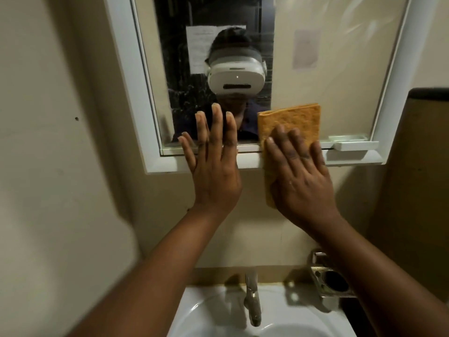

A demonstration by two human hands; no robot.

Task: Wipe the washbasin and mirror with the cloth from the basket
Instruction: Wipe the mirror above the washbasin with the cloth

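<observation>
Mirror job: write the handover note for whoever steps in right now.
Right hand: fingers flat, pressing the cloth over the mirror bottom edge and its frame.
Left hand: open, fingers spread, in front of the lower mirror; holds nothing.
Basin sits below with the tap.
Done: cloth is out and on the mirror.
Left: rest of the mirror; the basin's state cannot be judged.

Mirror [328, 76] cut off by the top edge; upper frame out of view. Lower part of the orange cloth [291, 122] hidden under the right hand [301, 176]. Washbasin [201, 310] cropped at the bottom edge, bowl only partly seen. Metal holder [330, 280] partly behind the right forearm. Dark-topped fixture [427, 98] runs off the right edge. Papers reflected in the glass too blurred to read.
</observation>
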